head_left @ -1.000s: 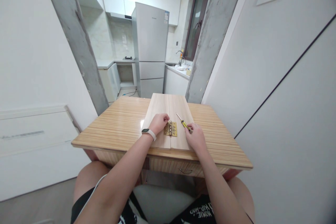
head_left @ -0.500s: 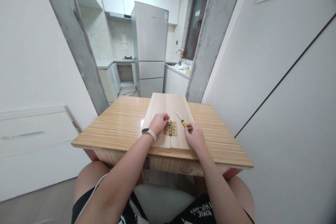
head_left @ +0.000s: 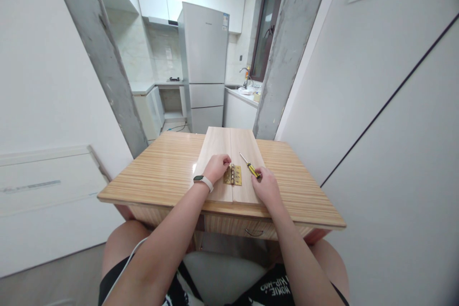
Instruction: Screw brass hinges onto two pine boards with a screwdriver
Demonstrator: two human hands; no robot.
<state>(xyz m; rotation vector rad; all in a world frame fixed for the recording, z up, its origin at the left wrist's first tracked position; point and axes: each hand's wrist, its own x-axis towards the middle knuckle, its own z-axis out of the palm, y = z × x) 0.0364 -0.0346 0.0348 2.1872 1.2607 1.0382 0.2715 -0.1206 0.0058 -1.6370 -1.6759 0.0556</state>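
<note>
Two pale boards lie side by side, the left board (head_left: 211, 146) and the right board (head_left: 246, 139), with a narrow seam between them. A brass hinge (head_left: 233, 175) lies open across the seam near their front end. My left hand (head_left: 216, 167) rests on the left board at the hinge's upper left corner, fingers pinched together; what they hold, if anything, is too small to name. On the right board, my right hand (head_left: 266, 184) is closed around the yellow and black handle of a screwdriver (head_left: 252, 169), its shaft pointing up and left above the hinge.
The boards lie on a wood-grain table (head_left: 161, 167) with a drawer handle (head_left: 254, 233) under its front edge. Beyond the table stand a grey refrigerator (head_left: 206, 48) and a counter with a sink (head_left: 234, 87). A white panel leans at the left.
</note>
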